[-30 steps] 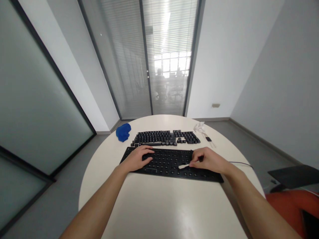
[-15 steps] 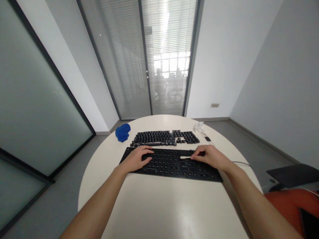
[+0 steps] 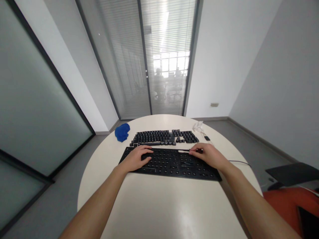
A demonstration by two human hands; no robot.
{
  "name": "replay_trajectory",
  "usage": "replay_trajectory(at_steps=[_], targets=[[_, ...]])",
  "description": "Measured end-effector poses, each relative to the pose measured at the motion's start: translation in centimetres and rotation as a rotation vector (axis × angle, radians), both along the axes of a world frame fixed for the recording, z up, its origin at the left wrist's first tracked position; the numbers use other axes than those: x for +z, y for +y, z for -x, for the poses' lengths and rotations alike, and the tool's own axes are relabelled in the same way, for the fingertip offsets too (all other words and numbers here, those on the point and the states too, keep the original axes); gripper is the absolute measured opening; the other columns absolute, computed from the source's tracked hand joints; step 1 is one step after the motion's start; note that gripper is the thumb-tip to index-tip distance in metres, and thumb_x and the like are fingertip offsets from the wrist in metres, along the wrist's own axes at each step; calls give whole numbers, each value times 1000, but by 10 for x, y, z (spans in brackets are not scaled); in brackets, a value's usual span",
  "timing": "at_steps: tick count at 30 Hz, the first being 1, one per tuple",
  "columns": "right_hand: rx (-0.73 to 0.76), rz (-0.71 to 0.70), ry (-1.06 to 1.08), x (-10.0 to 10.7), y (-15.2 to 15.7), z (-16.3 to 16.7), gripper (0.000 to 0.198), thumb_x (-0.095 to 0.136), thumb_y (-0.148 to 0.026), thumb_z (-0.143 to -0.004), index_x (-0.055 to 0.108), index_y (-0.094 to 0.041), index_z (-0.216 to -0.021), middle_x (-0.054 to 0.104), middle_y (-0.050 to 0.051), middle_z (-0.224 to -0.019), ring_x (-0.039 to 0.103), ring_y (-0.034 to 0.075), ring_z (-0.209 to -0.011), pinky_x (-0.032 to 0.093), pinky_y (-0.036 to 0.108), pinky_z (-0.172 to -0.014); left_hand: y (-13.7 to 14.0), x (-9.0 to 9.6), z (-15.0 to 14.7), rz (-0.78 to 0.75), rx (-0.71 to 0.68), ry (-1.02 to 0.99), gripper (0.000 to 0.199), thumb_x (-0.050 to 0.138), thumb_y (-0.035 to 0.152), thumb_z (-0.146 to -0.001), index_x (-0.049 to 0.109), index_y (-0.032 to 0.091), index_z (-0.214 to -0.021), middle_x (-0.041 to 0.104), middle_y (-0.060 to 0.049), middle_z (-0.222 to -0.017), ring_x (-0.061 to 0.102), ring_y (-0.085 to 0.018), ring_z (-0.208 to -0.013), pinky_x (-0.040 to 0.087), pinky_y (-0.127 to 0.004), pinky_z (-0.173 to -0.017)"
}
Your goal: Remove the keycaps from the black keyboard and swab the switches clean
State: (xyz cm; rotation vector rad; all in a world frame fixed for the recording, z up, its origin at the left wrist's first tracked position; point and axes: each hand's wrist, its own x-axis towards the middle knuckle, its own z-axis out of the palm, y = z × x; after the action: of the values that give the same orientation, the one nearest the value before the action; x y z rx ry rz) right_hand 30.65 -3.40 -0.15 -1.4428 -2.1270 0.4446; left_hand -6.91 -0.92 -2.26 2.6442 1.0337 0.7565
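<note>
A black keyboard base (image 3: 163,166) with its keycaps off lies across the round table. My left hand (image 3: 136,158) rests on its left part, fingers spread and thumb apart, holding nothing. Over the upper right of the base, my right hand (image 3: 208,154) pinches a small brush (image 3: 183,151). Its pale end points left, close to the base's far edge; most of the handle is hidden by my fingers. Loose black keycaps (image 3: 154,136) lie in rows just beyond the base, with a long spacebar (image 3: 153,144) along their near side.
A crumpled blue cloth (image 3: 122,132) sits at the table's far left. At the far right are a crumpled white wrapping (image 3: 198,126) and a small black piece (image 3: 207,138) beside it. A dark cable (image 3: 240,162) runs off the right edge, near a red chair (image 3: 281,205).
My right hand has moved the brush slightly away from me and left, toward the far edge of the keyboard base. My left hand stays in place.
</note>
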Motion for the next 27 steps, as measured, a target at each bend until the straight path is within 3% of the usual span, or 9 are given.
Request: replay_trajectory(at_steps=[14,27], targets=[[-11,-63,-13,-1,0,-2,26,60,-44,-89,77,-25,-91,75,6,-97,67,26,-87,51,37,-83,-1,0,-1,4,0,-12,27,61,25,-90,67,26,-117,61,-7,-131,57,-24,-122,45,-45,-108],[-38,-28,-15,-5,4,-11,26,62,-45,-88,78,-24,-89,76,6,-89,66,24,-79,50,34,-73,3,-3,1,16,-5,-9,29,61,22,-88,66,25,-117,61,-7,-132,58,-24,-121,45,-45,-108]])
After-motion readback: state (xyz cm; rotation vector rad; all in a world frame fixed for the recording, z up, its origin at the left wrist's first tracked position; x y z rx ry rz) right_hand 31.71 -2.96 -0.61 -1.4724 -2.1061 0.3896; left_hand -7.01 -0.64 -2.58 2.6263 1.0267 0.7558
